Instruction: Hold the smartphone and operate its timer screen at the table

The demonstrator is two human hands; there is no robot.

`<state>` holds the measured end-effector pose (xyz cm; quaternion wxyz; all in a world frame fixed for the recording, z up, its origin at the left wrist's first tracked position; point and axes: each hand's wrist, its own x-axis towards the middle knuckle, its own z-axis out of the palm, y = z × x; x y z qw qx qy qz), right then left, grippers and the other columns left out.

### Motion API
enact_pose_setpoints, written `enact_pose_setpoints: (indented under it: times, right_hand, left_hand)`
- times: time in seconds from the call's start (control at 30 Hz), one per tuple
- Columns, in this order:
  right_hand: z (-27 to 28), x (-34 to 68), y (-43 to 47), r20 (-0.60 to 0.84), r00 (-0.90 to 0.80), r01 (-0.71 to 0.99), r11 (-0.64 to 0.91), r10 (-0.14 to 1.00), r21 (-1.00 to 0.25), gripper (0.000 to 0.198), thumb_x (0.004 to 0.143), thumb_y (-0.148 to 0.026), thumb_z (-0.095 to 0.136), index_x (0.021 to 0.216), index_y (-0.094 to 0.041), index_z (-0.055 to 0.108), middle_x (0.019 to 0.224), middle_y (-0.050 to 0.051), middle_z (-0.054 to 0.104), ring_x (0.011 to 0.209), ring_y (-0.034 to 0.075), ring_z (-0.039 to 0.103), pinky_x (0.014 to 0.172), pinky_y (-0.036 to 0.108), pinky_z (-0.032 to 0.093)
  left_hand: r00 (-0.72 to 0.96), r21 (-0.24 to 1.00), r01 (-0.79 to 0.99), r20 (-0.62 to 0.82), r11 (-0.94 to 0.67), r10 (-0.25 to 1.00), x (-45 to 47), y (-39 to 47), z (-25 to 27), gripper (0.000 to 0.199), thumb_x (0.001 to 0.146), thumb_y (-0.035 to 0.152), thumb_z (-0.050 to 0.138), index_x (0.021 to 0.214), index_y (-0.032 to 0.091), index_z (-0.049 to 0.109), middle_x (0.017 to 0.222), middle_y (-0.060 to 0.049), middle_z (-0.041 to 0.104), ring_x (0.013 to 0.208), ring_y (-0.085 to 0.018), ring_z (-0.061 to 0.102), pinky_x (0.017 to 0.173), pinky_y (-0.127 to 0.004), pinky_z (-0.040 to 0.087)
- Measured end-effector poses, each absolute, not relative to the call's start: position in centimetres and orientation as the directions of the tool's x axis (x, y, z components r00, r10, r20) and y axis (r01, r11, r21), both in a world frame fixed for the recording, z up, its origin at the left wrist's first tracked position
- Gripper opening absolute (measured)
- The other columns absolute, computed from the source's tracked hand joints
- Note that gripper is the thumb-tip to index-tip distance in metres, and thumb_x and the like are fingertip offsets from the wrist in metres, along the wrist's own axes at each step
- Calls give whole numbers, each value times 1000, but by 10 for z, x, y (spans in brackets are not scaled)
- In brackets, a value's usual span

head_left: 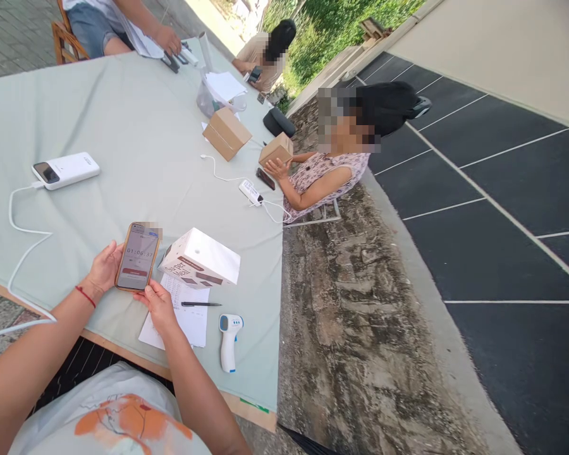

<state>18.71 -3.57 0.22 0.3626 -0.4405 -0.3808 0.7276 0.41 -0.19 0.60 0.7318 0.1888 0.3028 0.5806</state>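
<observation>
I hold a smartphone in a tan case between both hands, just above the table's near edge. Its lit screen shows a timer and a red button. My left hand grips the phone's left side; a red string circles that wrist. My right hand supports the bottom right corner from below. Right of the phone lies a white box, resting partly on a printed sheet of paper with a black pen on it.
A pale green cloth covers the table. A white power bank with a cable lies to the left and an infrared thermometer near the front edge. Farther off stand cardboard boxes. One seated person holds a small box; two others sit at the far end.
</observation>
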Motion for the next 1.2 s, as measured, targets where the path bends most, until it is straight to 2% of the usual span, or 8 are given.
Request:
enact_pose_setpoints:
  times: [0.1,0.27,0.4,0.57,0.8,0.97,1.2]
  right_hand:
    - [1,188,-36,-357,-352,-196,-441,865,-876,75,67,-77,85,111,-18,74,106,10,74,94,25,72,93,40,61]
    - [2,189,-36,-350,-356,-185,-432,867,-883,69,71,-73,84,111,-18,74,107,10,74,97,26,72,93,42,62]
    - [1,189,-36,-343,-359,-195,-429,868,-882,70,70,-75,84,111,-19,74,106,10,74,96,25,72,94,42,61]
    - [1,189,-36,-345,-361,-188,-430,866,-883,72,70,-76,83,112,-18,74,107,10,74,97,26,72,94,42,61]
    - [3,189,-35,-340,-365,-195,-429,866,-882,75,68,-78,83,112,-18,74,107,11,74,95,25,72,94,41,61]
    - [2,188,-35,-336,-361,-183,-419,870,-889,68,73,-73,83,113,-18,74,108,11,74,98,26,72,96,42,61]
    - [1,187,-35,-344,-352,-173,-422,870,-890,70,72,-74,82,113,-18,74,109,11,74,98,26,72,94,41,61]
  left_hand:
    - [140,630,-733,-230,257,963,4,-2,7,81,70,76,78,118,11,72,116,-20,74,113,-44,68,86,-48,60]
    - [150,628,-737,-207,249,967,4,-2,7,75,76,73,74,118,11,72,120,-20,73,117,-45,67,89,-50,60]
    - [158,635,-728,-209,256,965,3,-2,7,76,74,75,76,116,12,73,119,-19,73,118,-45,66,91,-50,60]
    - [172,626,-736,-196,258,965,2,-2,5,72,79,72,72,118,11,72,120,-20,73,117,-45,67,93,-52,59]
    - [183,624,-739,-178,255,967,1,-1,4,72,79,72,73,118,11,72,120,-20,73,115,-45,68,90,-51,60]
    - [176,628,-734,-191,258,966,0,-1,3,72,78,73,73,117,12,73,118,-19,73,114,-45,68,91,-51,60]
    - [170,624,-740,-192,254,967,0,-1,2,72,80,72,71,119,11,72,120,-20,73,118,-45,67,94,-52,59]
